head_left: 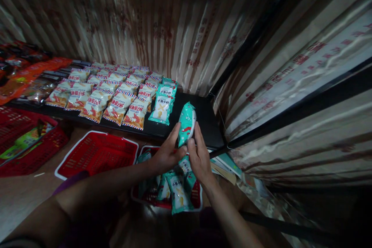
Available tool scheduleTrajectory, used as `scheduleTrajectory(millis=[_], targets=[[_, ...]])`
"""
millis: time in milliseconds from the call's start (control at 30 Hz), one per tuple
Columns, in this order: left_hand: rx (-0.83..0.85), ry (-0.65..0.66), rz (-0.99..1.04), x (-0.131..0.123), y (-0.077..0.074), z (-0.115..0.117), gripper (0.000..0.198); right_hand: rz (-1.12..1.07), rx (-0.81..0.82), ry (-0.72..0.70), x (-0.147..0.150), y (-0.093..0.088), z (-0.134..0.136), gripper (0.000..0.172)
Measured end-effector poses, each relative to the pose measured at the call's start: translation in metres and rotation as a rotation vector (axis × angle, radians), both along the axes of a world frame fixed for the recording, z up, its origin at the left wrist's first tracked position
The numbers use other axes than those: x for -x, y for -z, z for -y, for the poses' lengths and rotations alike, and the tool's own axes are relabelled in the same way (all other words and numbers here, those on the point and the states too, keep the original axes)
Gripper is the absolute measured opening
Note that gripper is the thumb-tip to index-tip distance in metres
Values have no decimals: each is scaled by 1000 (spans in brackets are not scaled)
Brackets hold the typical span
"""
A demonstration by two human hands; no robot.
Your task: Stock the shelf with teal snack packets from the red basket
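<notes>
Both my hands hold one teal snack packet (186,121) upright over the front edge of a black shelf (205,121). My left hand (167,152) grips its lower left side with fingers stretched along it. My right hand (198,154) clasps its lower right side. Below my hands a red basket (196,198) holds several more teal packets (178,191). A short row of the same teal packets (162,105) lies on the shelf just left of the held one.
Rows of white and orange snack packets (112,97) fill the shelf to the left. An empty red basket (97,155) sits on the floor, another red basket (20,139) further left. Striped foil sheeting (290,85) covers the back and right side.
</notes>
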State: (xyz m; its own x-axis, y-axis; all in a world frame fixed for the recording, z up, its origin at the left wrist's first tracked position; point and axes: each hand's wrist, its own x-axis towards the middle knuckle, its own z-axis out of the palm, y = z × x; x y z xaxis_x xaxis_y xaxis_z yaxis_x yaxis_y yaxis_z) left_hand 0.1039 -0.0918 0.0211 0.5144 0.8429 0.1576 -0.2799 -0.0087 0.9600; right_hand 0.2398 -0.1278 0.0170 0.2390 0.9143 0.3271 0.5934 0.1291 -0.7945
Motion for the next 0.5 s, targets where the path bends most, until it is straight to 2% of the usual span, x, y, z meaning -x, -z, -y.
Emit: scheduleTrajectory(millis=[167,333,433,500], targets=[[-186,-21,-125,7,-12,5,58,-326,52,12,-4,-5,3,63],[-406,-82,-210,7,-12,2,48,-538,23,-62,-2,-5,2,68],[-458,-84,-231,6,-11,0,47,-678,12,-39,2,-5,0,70],[-467,-79,-222,7,-13,0,46,-766,26,4,3,-7,-2,64]])
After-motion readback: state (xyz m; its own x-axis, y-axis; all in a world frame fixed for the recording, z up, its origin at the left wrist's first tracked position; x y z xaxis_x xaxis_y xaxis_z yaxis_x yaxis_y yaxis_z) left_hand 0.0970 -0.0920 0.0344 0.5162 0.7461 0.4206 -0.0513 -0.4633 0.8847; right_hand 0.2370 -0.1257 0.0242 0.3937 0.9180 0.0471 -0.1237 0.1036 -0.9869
